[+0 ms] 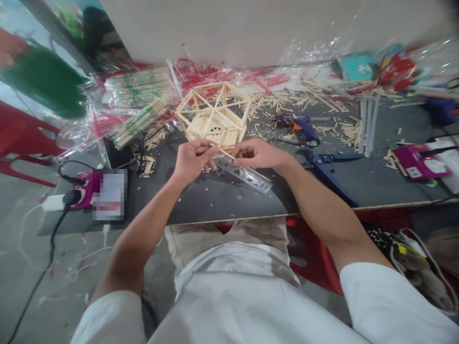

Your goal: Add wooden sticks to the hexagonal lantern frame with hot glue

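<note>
Between my two hands a thin wooden stick [225, 152] is held, slanting down to the right. My left hand [196, 160] pinches its left end with thumb and finger. The fingers of my right hand [256, 154] close on its other end. Under the hands a clear plastic ruler [247, 176] with cut-out shapes lies aslant on the dark table [215, 205]. Just behind them stands an open frame of wooden sticks [217, 112], many-sided with a layer of sticks at its base. My left hand partly covers its near edge.
A blue glue gun [303, 128] and a blue cutter [328, 167] lie to the right, near clear glue sticks [368, 124]. Bundled sticks [143, 122] lie at left. Purple power strips [421, 161] and a phone [110, 196] sit near the table's sides. Offcuts litter the back.
</note>
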`<state>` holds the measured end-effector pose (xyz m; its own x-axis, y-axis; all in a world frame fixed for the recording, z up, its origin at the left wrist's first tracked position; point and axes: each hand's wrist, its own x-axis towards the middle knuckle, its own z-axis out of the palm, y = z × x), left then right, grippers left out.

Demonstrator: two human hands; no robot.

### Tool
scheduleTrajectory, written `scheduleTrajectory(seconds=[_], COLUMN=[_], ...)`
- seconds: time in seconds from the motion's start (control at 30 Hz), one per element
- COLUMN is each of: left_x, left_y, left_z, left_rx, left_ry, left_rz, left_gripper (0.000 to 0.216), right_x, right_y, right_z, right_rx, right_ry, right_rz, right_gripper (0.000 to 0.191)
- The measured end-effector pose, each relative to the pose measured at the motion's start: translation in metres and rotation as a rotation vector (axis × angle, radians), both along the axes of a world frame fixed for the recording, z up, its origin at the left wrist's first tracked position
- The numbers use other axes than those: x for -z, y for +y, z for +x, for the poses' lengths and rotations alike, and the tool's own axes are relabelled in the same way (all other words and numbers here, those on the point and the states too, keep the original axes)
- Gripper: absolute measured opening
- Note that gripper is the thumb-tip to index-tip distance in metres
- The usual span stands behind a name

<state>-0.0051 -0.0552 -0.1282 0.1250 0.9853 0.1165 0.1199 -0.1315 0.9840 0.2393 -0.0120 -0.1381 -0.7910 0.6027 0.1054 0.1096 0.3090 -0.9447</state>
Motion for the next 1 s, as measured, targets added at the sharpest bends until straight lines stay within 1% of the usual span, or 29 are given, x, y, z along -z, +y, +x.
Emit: scheduleTrajectory(seconds=[0.07,0.13,0.2,0.3,0.5,0.67,0.77,0.87,1.0], left_x=[-0.001,-0.002,-0.002,-0.001,0.002,0.001,0.001,0.002,0.003], left_y=[0.000,0.000,0.000,0.000,0.001,0.002,0.003,0.004,0.003], left_z=[0.000,0.000,0.000,0.000,0.000,0.000,0.000,0.000,0.000], left_rx=[-0.015,-0.026,-0.023,-0.016,-0.029,-0.041,-0.033,-0.021,0.000], left_ry=[0.005,0.010,0.011,0.011,0.039,-0.005,-0.043,-0.032,0.003], left_rz=[0.004,0.013,0.021,0.025,-0.012,-0.018,-0.070,-0.108,-0.090], left_gripper=[0.035,0.034,0.033,0.032,0.039,0.038,0.042,0.048,0.054], right_x=[0.003,0.006,0.007,0.006,0.006,0.008,0.004,0.002,0.002], right_y=[0.000,0.001,0.000,-0.003,-0.005,-0.005,-0.007,-0.009,-0.009], right_z=[-0.002,-0.005,-0.008,-0.011,-0.012,-0.013,-0.014,-0.015,-0.015], right_rx=[0.045,0.129,0.177,0.175,0.198,0.207,0.196,0.183,0.180], right_ry=[0.000,0.009,0.011,0.014,-0.029,-0.038,-0.028,-0.031,-0.026], right_rz=[0.023,0.077,0.119,0.147,0.216,0.210,0.197,0.192,0.196], right_gripper=[0.041,0.047,0.051,0.050,0.050,0.051,0.052,0.053,0.053])
